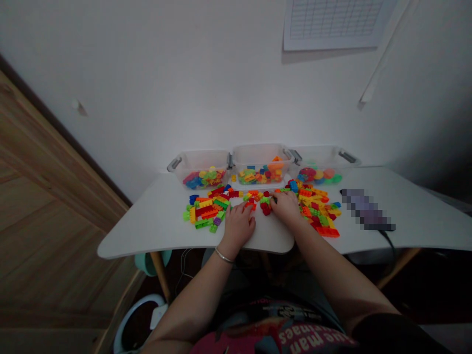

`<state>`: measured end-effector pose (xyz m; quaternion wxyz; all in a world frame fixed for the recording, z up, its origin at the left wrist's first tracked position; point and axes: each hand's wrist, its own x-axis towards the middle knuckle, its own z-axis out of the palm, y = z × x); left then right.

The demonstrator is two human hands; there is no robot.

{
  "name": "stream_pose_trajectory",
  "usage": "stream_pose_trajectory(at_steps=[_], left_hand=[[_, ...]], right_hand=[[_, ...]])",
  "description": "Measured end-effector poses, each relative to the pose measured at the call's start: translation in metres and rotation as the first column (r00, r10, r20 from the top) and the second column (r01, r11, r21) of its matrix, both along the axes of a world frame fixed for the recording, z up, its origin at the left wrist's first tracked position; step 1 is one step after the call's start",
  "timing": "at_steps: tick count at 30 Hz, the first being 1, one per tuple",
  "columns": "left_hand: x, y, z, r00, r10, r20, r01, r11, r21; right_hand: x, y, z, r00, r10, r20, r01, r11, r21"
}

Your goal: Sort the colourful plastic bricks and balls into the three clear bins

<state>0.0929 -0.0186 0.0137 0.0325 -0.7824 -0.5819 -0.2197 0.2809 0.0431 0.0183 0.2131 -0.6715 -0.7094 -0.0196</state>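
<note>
My left hand (239,225) rests at the table's middle, fingers stretched forward and slightly apart. Its fingertips reach an orange-red toy brick (252,206); whether they grip it is unclear. On its left lies a loose pile of building bricks (206,211) in red, green, yellow and orange. My right hand (286,207) has its fingers curled, their tips beside dark red bricks (265,208) and a small green one. What sits between those fingertips is hidden. A second brick pile (313,206), mostly yellow, orange and red, lies to the right of this hand.
Three clear plastic bins stand along the wall: a left bin (202,158), a middle bin (258,153) and a right bin (317,156), each with colourful pieces inside. A blurred-out dark flat device (367,210) with a cable lies on the right. The white table (136,231) has a curved front edge.
</note>
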Motion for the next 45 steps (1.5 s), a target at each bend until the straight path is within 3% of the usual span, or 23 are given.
stream_pose_trajectory(at_steps=[12,23,29,34,41,45], left_hand=[[0.000,-0.002,0.002,1.000,0.006,-0.008,-0.006,1.000,-0.002],[0.000,-0.001,-0.001,1.000,0.004,-0.007,-0.004,1.000,0.011],[-0.001,-0.001,0.000,1.000,0.000,0.022,0.000,1.000,0.014],[-0.003,0.005,-0.002,0.988,-0.064,0.139,0.049,0.993,0.110],[-0.005,0.009,-0.003,0.943,-0.113,0.312,0.074,0.988,0.135],[-0.006,0.011,-0.001,0.923,-0.141,0.358,0.099,0.986,0.133]], right_hand=[[0.013,0.009,0.001,0.997,0.077,-0.023,-0.078,0.992,-0.096],[0.004,-0.010,0.004,0.987,0.117,0.109,-0.119,0.993,0.009],[0.003,-0.012,0.014,0.990,0.126,-0.059,-0.118,0.984,0.130],[-0.008,-0.016,0.004,0.877,0.380,-0.293,-0.291,0.907,0.304],[-0.028,-0.033,-0.020,0.739,0.633,-0.231,-0.511,0.750,0.421],[-0.027,-0.035,-0.017,0.735,0.628,-0.257,-0.485,0.751,0.449]])
